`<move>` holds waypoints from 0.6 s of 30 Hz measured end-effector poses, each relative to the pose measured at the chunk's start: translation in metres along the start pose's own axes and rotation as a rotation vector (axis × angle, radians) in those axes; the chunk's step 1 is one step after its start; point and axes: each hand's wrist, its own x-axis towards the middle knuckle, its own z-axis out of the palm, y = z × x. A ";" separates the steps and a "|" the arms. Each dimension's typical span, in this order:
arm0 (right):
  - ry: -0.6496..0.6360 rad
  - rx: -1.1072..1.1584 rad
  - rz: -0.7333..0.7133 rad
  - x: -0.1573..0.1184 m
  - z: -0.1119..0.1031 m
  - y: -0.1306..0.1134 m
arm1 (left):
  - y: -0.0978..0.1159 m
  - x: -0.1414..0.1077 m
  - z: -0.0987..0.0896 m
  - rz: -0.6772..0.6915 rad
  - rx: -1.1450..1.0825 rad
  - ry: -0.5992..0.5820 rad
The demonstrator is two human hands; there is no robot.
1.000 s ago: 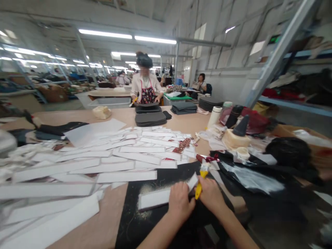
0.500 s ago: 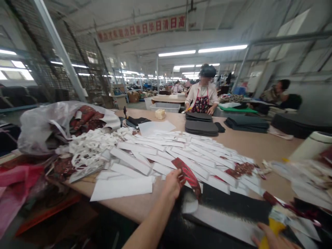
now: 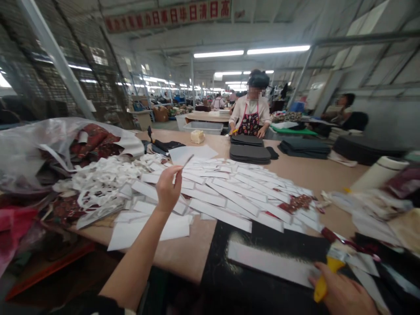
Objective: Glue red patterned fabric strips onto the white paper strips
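My left hand [image 3: 169, 186] is raised over the pile of white strips [image 3: 226, 192], its fingers pinched on a thin strip [image 3: 188, 162] seen nearly edge-on. At the lower right, my right hand [image 3: 343, 288] holds a yellow-handled brush [image 3: 326, 275], bristles pointing up and away. Its fingertips touch the right end of a pale strip [image 3: 269, 261], which lies flat on a black sheet [image 3: 218, 249] at the table's front edge.
A clear plastic bag [image 3: 39, 153] of red patterned cloth and white scraps lie at left. Dark stacked pieces [image 3: 250, 153] stand before a person [image 3: 251, 116] in an apron across the table [image 3: 305, 173]. A white bottle [image 3: 377, 175] leans at right.
My left hand has moved up and left with the red patterned strip, away from the black sheet. The pale strip there now lies flat along its length. My right hand still holds the brush.
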 end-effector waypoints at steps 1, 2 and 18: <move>-0.047 -0.025 -0.032 0.002 -0.007 -0.002 | -0.001 -0.013 0.009 0.067 0.027 -0.122; -0.087 -0.053 -0.041 0.005 -0.012 -0.003 | -0.003 -0.027 0.017 0.116 0.046 -0.245; -0.402 0.812 0.014 0.123 -0.044 -0.156 | 0.116 -0.223 0.010 0.358 -0.039 -0.735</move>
